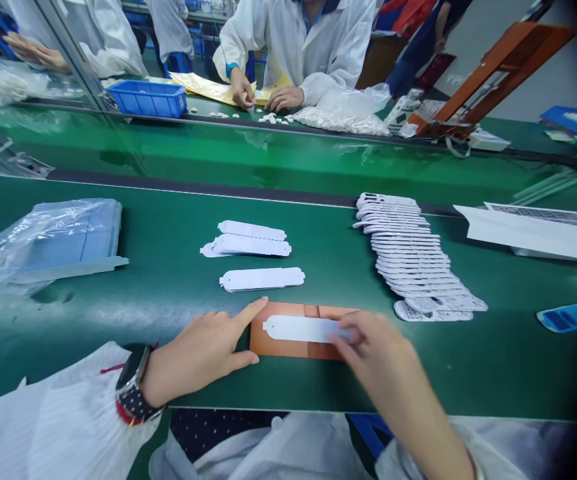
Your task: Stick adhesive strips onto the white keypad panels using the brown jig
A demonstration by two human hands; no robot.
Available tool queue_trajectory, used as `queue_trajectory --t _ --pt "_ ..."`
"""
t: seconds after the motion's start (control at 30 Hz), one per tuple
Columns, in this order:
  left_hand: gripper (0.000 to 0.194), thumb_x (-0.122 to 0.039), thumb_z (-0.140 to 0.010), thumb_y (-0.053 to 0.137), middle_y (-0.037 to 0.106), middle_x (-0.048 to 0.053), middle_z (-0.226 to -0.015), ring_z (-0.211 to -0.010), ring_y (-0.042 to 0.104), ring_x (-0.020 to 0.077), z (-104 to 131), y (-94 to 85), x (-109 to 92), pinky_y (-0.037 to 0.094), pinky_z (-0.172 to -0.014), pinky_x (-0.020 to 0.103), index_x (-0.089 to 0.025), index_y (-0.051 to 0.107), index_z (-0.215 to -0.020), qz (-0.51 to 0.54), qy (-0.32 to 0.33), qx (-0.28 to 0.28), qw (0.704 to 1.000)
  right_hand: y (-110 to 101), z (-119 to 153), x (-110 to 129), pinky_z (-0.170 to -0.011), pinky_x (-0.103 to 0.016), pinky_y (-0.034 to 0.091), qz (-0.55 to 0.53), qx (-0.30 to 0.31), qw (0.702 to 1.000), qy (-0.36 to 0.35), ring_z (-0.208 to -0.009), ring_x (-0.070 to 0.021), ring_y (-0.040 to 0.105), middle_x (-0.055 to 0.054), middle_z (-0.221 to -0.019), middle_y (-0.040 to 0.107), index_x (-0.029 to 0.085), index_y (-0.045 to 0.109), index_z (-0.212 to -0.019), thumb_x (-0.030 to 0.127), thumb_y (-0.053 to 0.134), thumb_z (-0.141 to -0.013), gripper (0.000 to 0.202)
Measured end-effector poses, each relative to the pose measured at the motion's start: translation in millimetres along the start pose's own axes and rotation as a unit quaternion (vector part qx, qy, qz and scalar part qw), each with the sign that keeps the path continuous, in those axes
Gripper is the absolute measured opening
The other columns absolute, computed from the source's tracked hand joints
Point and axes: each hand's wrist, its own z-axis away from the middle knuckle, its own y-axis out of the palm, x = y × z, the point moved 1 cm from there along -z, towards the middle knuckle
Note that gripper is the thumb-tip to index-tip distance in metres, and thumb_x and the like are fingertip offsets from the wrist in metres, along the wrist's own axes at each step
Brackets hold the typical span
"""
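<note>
An orange-brown rectangular plate lies on the green table in front of me. Over it is a white elongated strip with a rounded, tabbed left end. My right hand pinches the strip's right end between thumb and fingers, slightly blurred. My left hand rests at the plate's left edge, index finger and thumb spread apart, the fingertip at its upper left corner. Just beyond the plate lie more white strips, with another loose pile behind them.
A long overlapping row of white plastic pieces stands to the right, near a blue case and white sheets. A bagged blue stack lies left. Across a green divider, people in white coats work near a blue bin.
</note>
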Motion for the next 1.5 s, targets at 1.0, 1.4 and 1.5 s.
queue_trajectory --t 1.0,1.4,1.5 --pt "0.067 -0.026 -0.079 0.061 0.052 -0.012 -0.051 -0.034 0.048 0.0074 -8 -13.4 8 0.042 -0.047 0.018 -0.029 0.029 -0.138 0.246 0.011 0.071 0.967 41 -17 59 -0.063 -0.03 0.045 -0.153 0.05 0.982 -0.102 -0.068 -0.016 0.055 -0.003 -0.073 0.058 0.019 0.056 -0.076 0.014 0.044 -0.088 0.018" --pt "0.067 -0.027 -0.079 0.06 0.052 -0.012 -0.051 -0.035 0.049 0.0081 -7 -13.3 7 0.041 -0.049 0.019 -0.028 0.029 -0.138 0.241 0.015 0.068 0.968 37 -14 57 -0.061 -0.028 0.046 -0.185 0.062 0.978 -0.074 -0.072 -0.0158 0.056 -0.004 -0.078 0.061 0.02 0.055 -0.08 0.017 0.042 -0.091 0.017" --pt "0.067 -0.028 -0.079 0.06 0.053 -0.011 -0.052 -0.034 0.049 0.008 -7 -13.0 8 0.041 -0.046 0.018 -0.03 0.029 -0.138 0.25 0.016 0.073 0.965 46 -9 61 -0.068 -0.033 0.045 -0.156 0.035 0.985 -0.06 -0.076 -0.0183 0.054 -0.003 -0.079 0.058 0.021 0.052 -0.08 0.024 0.056 -0.085 0.007"
